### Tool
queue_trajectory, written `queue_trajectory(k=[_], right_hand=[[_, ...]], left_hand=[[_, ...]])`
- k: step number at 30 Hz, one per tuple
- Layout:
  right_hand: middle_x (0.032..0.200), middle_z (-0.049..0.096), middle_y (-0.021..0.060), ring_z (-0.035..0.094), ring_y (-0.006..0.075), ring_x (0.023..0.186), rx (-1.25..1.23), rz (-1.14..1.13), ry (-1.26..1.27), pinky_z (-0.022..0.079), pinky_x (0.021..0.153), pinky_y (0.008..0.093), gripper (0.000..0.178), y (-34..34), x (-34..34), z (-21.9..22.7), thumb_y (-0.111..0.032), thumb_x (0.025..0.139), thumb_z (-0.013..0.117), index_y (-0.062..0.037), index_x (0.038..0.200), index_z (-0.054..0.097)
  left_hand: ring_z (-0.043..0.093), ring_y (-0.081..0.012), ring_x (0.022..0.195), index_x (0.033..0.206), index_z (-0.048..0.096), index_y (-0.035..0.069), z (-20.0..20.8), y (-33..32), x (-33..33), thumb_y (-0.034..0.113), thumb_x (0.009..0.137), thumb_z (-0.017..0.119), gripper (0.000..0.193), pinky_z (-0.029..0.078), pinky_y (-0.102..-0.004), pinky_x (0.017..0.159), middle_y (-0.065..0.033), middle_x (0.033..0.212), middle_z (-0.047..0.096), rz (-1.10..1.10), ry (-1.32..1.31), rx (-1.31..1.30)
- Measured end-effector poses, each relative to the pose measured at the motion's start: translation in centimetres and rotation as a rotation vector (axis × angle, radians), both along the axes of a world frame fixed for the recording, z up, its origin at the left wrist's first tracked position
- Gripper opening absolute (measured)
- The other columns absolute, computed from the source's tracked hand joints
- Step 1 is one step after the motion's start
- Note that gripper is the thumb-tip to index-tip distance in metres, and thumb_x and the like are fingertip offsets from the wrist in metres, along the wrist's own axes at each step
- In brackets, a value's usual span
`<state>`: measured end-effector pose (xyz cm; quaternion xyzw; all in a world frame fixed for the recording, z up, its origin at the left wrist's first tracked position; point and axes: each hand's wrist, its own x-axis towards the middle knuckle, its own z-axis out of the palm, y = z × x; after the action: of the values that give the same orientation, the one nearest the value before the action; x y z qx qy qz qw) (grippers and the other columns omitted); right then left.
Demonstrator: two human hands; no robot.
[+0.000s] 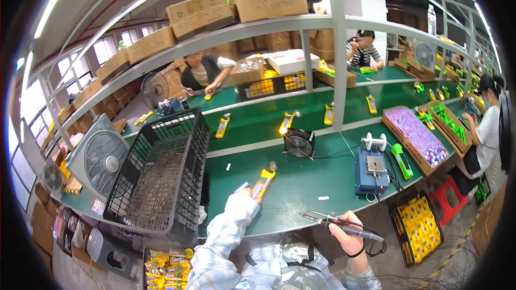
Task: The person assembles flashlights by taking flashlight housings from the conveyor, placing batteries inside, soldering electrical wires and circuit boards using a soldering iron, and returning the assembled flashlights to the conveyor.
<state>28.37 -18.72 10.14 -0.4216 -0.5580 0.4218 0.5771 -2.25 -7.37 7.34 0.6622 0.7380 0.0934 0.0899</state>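
Observation:
My left hand, partly hidden by its plaid sleeve, is closed on the lower end of a yellow handheld device with a round metallic head. The device lies tilted over the green bench. Lower right, my right hand grips a soldering iron with a dark handle and a cord. Its thin tip points left over the bench's near edge, apart from the yellow device. Farther right stands a blue soldering station, with a white spool above it and a green-and-grey handheld device beside it.
A big black crate stands at left, a small black fan ahead. Yellow devices lie along the far green strip. A box of purple parts is right. Crates of yellow pieces stand below. Co-workers sit beyond.

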Motion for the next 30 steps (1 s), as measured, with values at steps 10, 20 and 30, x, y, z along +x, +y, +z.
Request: queue_trajectory(k=[10, 20, 30], right_hand=[[0.062, 0.054, 0.0002, 0.047, 0.0052, 0.059, -0.133, -0.003, -0.054, 0.039, 0.052, 0.0222, 0.022, 2.0, -1.1, -1.0, -0.013, 0.072, 0.070, -0.0030, 0.069, 0.051], [0.059, 0.056, 0.0035, 0.051, 0.0071, 0.055, -0.416, -0.012, -0.305, 0.041, 0.051, 0.0244, 0.024, 10.9, -5.9, -1.8, -0.016, 0.072, 0.071, -0.0025, 0.070, 0.051], [0.069, 0.057, 0.0063, 0.051, 0.0102, 0.061, -0.404, -0.146, -0.132, 0.042, 0.056, 0.0237, 0.026, 14.7, -5.6, -5.4, -0.013, 0.070, 0.072, -0.0017, 0.075, 0.050]], left_hand=[[0.055, -0.0280, 0.095, 0.101, 0.058, 0.006, 0.0, 0.3, -0.6, 0.032, 0.077, 0.056, 0.036, 0.042, -0.0368, 0.087, -0.0126, 0.099, 0.056, -0.326, -0.002, 0.062], [0.054, -0.0274, 0.084, 0.109, 0.056, 0.007, -3.9, 6.6, -2.1, 0.032, 0.065, 0.070, 0.052, 0.041, -0.0381, 0.077, -0.0091, 0.092, 0.054, -0.480, -0.136, 0.176], [0.058, -0.0214, 0.080, 0.086, 0.067, 0.005, -7.1, 10.0, -2.1, 0.002, 0.069, 0.064, 0.018, 0.041, -0.0334, 0.075, -0.0061, 0.082, 0.064, -0.489, -0.692, 0.198]])
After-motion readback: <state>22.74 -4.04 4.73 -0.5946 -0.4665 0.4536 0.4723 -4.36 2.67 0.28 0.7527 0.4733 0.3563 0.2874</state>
